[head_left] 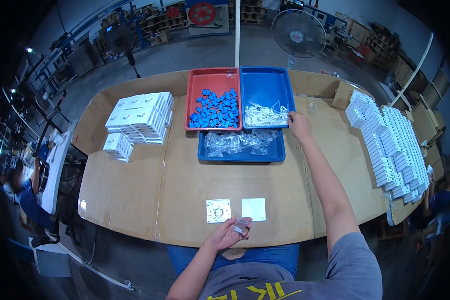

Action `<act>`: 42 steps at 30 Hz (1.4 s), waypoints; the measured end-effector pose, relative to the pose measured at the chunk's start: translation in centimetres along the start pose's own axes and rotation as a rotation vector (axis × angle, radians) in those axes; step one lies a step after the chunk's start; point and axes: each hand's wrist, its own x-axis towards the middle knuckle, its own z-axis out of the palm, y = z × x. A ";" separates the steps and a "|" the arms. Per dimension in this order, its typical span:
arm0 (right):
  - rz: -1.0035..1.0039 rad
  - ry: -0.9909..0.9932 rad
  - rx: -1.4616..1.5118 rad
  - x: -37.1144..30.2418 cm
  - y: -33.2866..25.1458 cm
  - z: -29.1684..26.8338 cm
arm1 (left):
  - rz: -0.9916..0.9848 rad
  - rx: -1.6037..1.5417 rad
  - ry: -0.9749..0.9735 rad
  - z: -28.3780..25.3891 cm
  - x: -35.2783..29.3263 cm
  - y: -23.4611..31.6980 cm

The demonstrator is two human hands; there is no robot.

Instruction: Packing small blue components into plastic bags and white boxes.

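Clock read from the left hand, 12 o'clock straight away from the wearer.

Item: left hand, one, at the near table edge; fingers curled round a small clear container, cup or pouch not certain. Container's long axis roughly 1 to 7 o'clock, something whitish low inside.

Item: printed card, one, flat, between 11 and 12 o'clock.

Item: white card, one, flat, between 1 and 2 o'clock, apart from its neighbour.

Item: lower blue tray, at 12 o'clock, holding clear bags.

Item: right hand, one, at 1 o'clock, arm outstretched, fingers drawn narrow at the right-hand near corner of the upper blue tray; whether anything is pinched cannot be told.

Item: white sticks, loose heap in that tray's near end, axes mixed. Governing relation: heap at 9 to 10 o'clock from the right hand and just beside it; between 12 and 1 from the left, well apart. Right hand nearer.

Item: red tray, at 12 o'clock, abutting the upper blue one; blue pieces within.

Item: white boxes, stacked, at 11 o'clock and 2 o'clock.
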 end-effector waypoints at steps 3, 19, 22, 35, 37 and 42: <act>-0.108 0.026 -0.076 0.8 0.1 0.8 | -0.010 -0.011 0.001 -0.1 0.1 0.2; 0.435 0.055 1.628 1.0 -2.6 -3.8 | -0.030 -0.045 0.033 0.0 -0.7 -0.3; 0.408 0.047 1.618 -2.0 -3.5 -5.2 | -0.025 -0.051 0.018 -0.7 -0.4 -0.3; 0.500 -0.381 1.189 -30.8 -11.6 -6.2 | 0.081 0.042 0.036 -0.1 0.2 0.0; 0.491 -0.418 1.140 -31.9 -12.5 -7.3 | 0.091 0.101 0.048 0.0 -0.2 -0.4; 0.259 -0.579 0.931 -31.6 -13.3 -8.1 | 0.100 0.174 0.058 0.6 -0.4 -0.4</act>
